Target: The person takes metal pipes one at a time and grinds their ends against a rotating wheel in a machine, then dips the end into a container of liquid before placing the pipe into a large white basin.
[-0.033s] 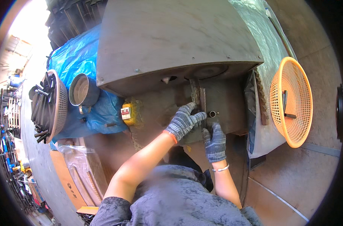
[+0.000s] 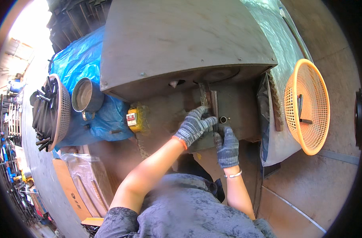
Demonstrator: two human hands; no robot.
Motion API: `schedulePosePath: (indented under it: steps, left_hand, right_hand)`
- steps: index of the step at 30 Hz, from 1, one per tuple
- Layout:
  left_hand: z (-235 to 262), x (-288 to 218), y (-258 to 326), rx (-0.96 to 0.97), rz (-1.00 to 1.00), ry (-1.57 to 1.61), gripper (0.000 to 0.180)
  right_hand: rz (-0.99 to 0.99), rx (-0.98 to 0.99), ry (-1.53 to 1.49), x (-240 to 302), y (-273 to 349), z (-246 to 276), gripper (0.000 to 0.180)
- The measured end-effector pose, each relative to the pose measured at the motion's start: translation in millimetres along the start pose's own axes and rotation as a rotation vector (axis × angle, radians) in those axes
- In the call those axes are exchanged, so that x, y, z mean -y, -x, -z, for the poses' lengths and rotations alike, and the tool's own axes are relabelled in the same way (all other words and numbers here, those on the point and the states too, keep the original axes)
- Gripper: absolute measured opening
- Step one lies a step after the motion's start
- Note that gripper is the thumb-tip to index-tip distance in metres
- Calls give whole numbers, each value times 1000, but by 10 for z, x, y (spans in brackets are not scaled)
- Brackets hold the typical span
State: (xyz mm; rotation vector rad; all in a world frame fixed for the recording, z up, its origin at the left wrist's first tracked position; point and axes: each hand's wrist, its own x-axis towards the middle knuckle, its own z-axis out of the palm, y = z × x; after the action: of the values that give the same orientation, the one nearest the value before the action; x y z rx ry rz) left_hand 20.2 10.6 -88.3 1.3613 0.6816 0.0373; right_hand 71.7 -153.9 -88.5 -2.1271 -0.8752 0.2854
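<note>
The big metal box (image 2: pixel 185 35) is cut off on top. The left hand (image 2: pixel 193 126) hides some of the bar (image 2: pixel 215 102).

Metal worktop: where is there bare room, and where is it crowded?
Bare: between the yellow switch box and the left hand; right of the metal ring, short of the toothed strip. Crowded: around the metal bars and right hand.

Metal worktop (image 2: pixel 242 107) w/ bars (image 2: pixel 215 102) + yel. switch box (image 2: pixel 136 120), blue sheet (image 2: pixel 75 57) w/ mug (image 2: pixel 94 99)
</note>
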Motion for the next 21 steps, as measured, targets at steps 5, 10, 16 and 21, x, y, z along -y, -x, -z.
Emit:
schedulePosePath:
  steps: [5, 10, 16, 21]
  left_hand:
    - [-5, 487, -385, -262, -39, -29, 39]
    - [-121, 266, -455, -181, 19, -73, 44]
    - [-72, 517, -569, -123, -55, 108, 46]
    - [-58, 389, -543, -98, 16, -22, 49]
  right_hand:
    - [-46, 145, 345, -209, -335, -150, 27]
    - [-8, 213, 443, -143, -577, -172, 28]
    - [30, 66, 309, -180, -638, -86, 36]
    - [88, 293, 462, -419, -696, -139, 40]
